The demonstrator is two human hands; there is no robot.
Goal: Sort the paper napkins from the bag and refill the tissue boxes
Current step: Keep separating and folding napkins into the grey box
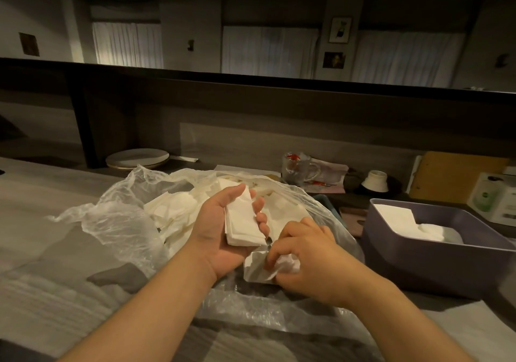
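Observation:
A clear plastic bag lies open on the counter, with several loose white napkins spilling inside it. My left hand, palm up over the bag, holds a flat stack of folded napkins with the thumb along one edge and the fingers along the other. Just below it, my right hand pinches a crumpled white napkin with curled fingers. A purple tissue box stands open at the right, white napkins lying inside it.
Stacked plates sit at the back left. A glass mug, a white cup, papers and a wooden board crowd the back right. A white carton stands behind the purple box. A raised ledge runs across the back.

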